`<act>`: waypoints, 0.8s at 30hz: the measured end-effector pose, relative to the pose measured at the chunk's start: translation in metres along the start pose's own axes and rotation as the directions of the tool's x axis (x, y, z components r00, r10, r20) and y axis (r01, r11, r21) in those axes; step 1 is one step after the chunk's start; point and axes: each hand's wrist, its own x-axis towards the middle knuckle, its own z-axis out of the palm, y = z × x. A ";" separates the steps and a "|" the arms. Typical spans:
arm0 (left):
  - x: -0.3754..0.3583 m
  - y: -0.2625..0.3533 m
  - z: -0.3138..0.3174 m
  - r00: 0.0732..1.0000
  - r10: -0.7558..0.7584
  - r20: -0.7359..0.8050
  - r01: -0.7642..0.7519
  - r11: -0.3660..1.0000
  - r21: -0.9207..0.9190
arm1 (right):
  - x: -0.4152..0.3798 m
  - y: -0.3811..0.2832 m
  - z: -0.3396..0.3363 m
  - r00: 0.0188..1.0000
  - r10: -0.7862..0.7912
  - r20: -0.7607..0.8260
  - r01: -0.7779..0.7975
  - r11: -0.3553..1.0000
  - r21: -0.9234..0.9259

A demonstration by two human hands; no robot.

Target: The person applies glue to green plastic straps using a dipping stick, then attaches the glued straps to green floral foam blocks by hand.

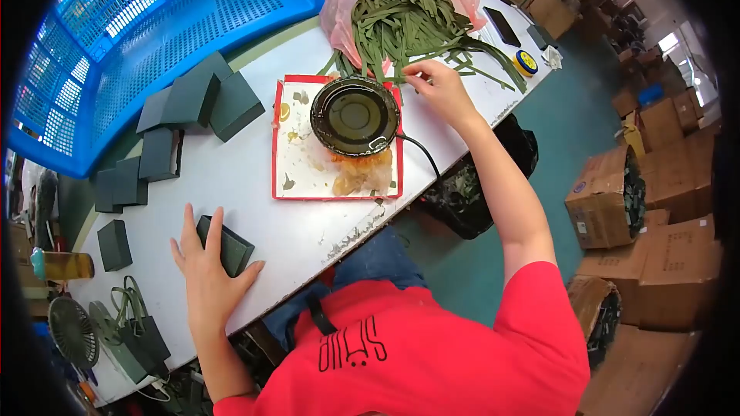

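Note:
My left hand [206, 281] is spread over the near part of the white table, fingers stretched out. A small dark green box [233, 250] lies between its thumb and index finger, partly covered by the hand. My right hand [445, 92] is closed in a pinch beside the rim of a round black pot [354, 115] with dark liquid in it. A thin green ribbon strip appears at its fingertips, mostly hidden. Just beyond is a pink plastic bag [339, 15] full of green ribbon strips [408, 19].
The pot stands on a stained white tray with a red rim [275, 154]; its black cord [422, 152] runs off the table's edge. Several dark green boxes [235, 108] line the left, by a blue crate [100, 108]. A small fan [73, 331] and cardboard cartons [605, 196] are around.

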 end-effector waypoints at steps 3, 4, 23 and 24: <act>-0.007 -0.004 0.001 0.994 -0.109 -0.006 0.110 0.993 0.032 | 0.020 0.014 0.015 0.970 -0.237 0.064 0.243 0.963 -0.120; -0.009 -0.006 0.001 0.991 -0.133 0.018 0.133 0.991 0.022 | 0.024 0.020 0.020 0.944 -0.317 0.089 0.327 0.935 -0.135; -0.009 -0.004 0.006 0.999 -0.040 0.034 0.042 0.996 -0.074 | -0.035 -0.057 -0.030 0.945 0.326 -0.013 -0.312 0.916 0.252; -0.009 -0.003 0.007 0.999 -0.039 0.030 0.041 0.996 -0.075 | -0.045 -0.065 -0.035 0.930 0.369 0.007 -0.357 0.894 0.270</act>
